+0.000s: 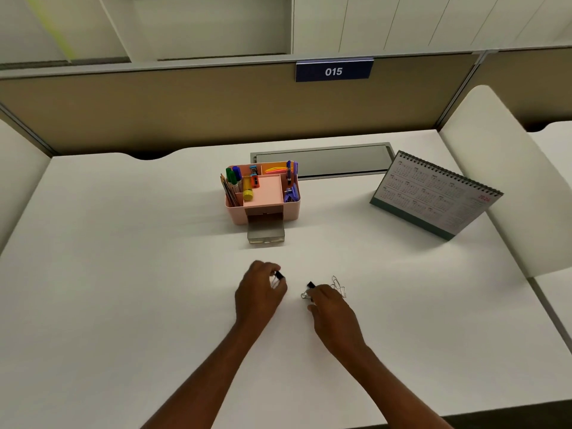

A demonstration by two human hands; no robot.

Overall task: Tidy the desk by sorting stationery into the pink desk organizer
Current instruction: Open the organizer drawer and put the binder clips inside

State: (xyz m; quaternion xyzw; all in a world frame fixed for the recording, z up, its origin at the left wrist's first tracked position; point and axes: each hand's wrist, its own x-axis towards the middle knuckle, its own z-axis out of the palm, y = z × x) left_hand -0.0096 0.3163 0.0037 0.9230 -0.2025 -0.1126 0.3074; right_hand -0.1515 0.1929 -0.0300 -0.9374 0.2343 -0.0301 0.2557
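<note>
The pink desk organizer [291, 209] stands mid-desk with pens, markers, a yellow glue stick and purple items in its compartments. Its grey drawer [265, 233] is pulled out toward me. Below it, my left hand [258, 291] pinches a small black binder clip [279, 275] at the fingertips. My right hand [329, 301] rests on the desk with its fingers on a second black binder clip [310, 285]. Several silver paper clips [339, 286] lie loose just beyond the right hand's knuckles.
A desk calendar [433, 196] stands at the right. A grey cable hatch [325, 161] is set into the white desk [123, 274] behind the organizer. A partition with a blue "015" sign [333, 71] closes the back.
</note>
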